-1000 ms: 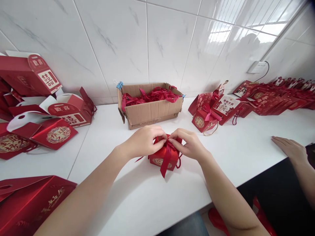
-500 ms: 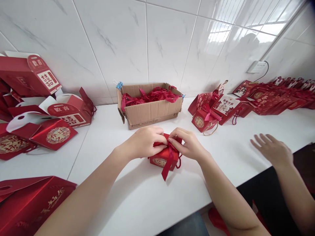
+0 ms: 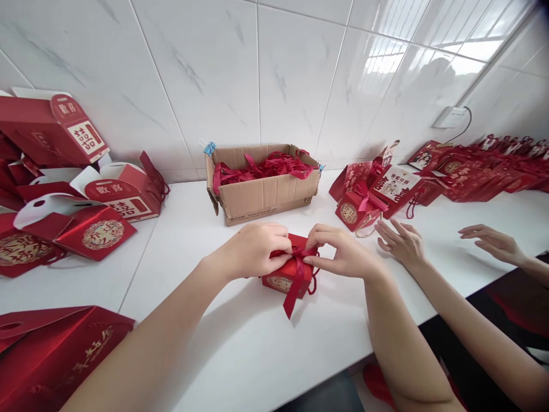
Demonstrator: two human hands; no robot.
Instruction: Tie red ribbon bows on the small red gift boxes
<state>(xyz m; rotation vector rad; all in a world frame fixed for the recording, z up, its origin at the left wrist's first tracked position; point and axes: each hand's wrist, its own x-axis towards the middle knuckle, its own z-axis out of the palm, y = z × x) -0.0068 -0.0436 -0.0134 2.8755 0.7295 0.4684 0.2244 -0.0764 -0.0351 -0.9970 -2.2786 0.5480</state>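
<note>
A small red gift box [image 3: 278, 284] with a round gold emblem stands on the white table in front of me. A dark red ribbon [image 3: 293, 292] is tied around its top, and one tail hangs down the front. My left hand [image 3: 262, 247] is closed at the ribbon's knot, its fingertips pinching the ribbon against the box top. From the other side my right hand [image 3: 338, 252] holds a loop of the ribbon between thumb and forefinger, these two slightly apart. Red cord shows at the box's right side.
Behind the gift box stands a cardboard box [image 3: 270, 197] of loose red ribbons. Red boxes [image 3: 96, 233] crowd the left; a ribboned box [image 3: 354, 210] and more stand right. A co-worker's hands [image 3: 403, 243] reach over the table at right. A power socket [image 3: 450, 117] is on the wall.
My right hand has drawn slightly right from the knot, thumb and forefinger parting a little. The co-worker's hand has come in leftward toward the ribboned box, and a second hand now shows.
</note>
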